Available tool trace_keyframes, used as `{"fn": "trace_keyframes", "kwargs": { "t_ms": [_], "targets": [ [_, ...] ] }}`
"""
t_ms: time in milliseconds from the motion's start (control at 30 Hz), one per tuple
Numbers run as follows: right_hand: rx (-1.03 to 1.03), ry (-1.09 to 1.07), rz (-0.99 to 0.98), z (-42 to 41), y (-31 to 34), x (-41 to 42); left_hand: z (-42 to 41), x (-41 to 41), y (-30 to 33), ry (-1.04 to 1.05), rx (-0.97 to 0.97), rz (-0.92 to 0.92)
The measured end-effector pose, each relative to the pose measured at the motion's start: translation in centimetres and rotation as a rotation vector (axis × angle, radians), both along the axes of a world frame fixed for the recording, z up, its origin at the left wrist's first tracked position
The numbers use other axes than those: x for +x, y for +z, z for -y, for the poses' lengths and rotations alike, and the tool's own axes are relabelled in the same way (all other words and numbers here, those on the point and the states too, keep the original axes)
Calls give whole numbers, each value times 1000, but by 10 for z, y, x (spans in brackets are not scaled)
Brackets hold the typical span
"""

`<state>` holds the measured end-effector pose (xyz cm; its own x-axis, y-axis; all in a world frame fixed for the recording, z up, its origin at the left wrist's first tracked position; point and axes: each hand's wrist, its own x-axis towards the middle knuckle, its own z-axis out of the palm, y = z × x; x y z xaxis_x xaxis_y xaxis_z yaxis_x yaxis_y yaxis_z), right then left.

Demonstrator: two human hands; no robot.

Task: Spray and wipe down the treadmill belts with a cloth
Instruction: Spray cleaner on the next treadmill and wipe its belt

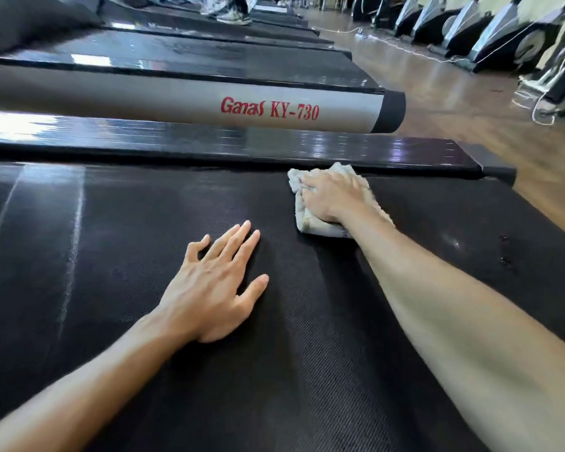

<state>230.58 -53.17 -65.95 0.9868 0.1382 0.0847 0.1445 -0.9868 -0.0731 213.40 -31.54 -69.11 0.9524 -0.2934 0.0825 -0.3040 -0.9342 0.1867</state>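
Note:
A black textured treadmill belt (144, 321) fills the lower view. My left hand (209, 285) lies flat on it, fingers straight and spread, holding nothing. Further out, near the belt's far edge, my right hand (330, 197) presses down on a crumpled pale cloth (310, 223), its fingers curled into the folds. The cloth lies against the belt next to the glossy black side rail (242, 145). No spray bottle is in view.
A grey side bar marked "Ganas KY-730" (268, 109) of the neighbouring treadmill runs behind the rail. More treadmills line up beyond, with a person's shoes (234, 16) on one. Wooden floor (454, 102) lies to the right, with cables and exercise machines (503, 31).

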Motion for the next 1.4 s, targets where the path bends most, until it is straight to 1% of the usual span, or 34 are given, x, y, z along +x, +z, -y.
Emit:
{"fn": "trace_keyframes", "kwargs": {
  "t_ms": [67, 100, 167, 233, 300, 367, 433, 533, 600, 667, 733, 800, 867, 967, 1000, 1033, 1067, 1133, 1167, 1233, 1300, 1400],
  "targets": [
    [-35, 175, -17, -28, -9, -10, -2, -1, 0, -5, 8, -5],
    [-38, 267, -33, -29, -14, -21, -3, -1, 0, -5, 8, -5],
    [-6, 337, -48, -3, -23, -34, -1, -1, 0, -1, 6, -6],
    [35, 282, -55, 37, -27, -37, 0, -1, 0, 4, 8, -4],
    [64, 156, -71, 58, -20, -35, 1, -2, 0, 7, 8, -6],
    [80, 13, -60, 43, -9, -23, 0, -1, -1, 11, 5, -2],
    [87, -17, -29, 10, -4, -5, 1, -1, -1, 14, 3, -1],
    [56, 124, -58, -38, -14, 16, 0, -1, 1, 6, 1, -3],
    [29, 244, -85, -49, -22, 5, -2, -1, 1, 3, 12, -8],
    [84, 365, -85, -31, -23, -26, -2, 0, 1, 7, 12, -2],
    [117, 431, -25, 6, -24, -54, -2, 0, 0, 4, 5, -2],
    [107, 370, 12, 42, -24, -62, -2, 0, -1, 9, -1, -3],
    [119, 201, -26, 57, -24, -47, -1, 0, 0, 13, -9, -19],
    [108, -14, -35, 35, -22, -23, -5, 2, 7, 2, -53, -54],
    [100, -48, -30, 17, -20, -22, -11, 3, 10, -5, -53, -59],
    [82, -30, -33, -2, -16, -25, -20, 9, 13, -1, -54, -49],
    [68, 37, -35, -23, -15, -36, -31, 13, 17, 13, -49, -35],
    [60, 277, -37, -55, -16, -80, -52, 24, 21, 64, -54, -2],
    [90, 401, -51, -61, -17, -105, -64, 29, 23, 103, -64, 11],
    [177, 533, -109, -47, -20, -143, -84, 36, 21, 173, -85, 13],
    [167, 550, -115, -18, -20, -142, -102, 35, 17, 224, -78, -14],
    [87, 368, -89, -3, -23, -87, -124, 31, 9, 276, -54, -76]
  ]
}}
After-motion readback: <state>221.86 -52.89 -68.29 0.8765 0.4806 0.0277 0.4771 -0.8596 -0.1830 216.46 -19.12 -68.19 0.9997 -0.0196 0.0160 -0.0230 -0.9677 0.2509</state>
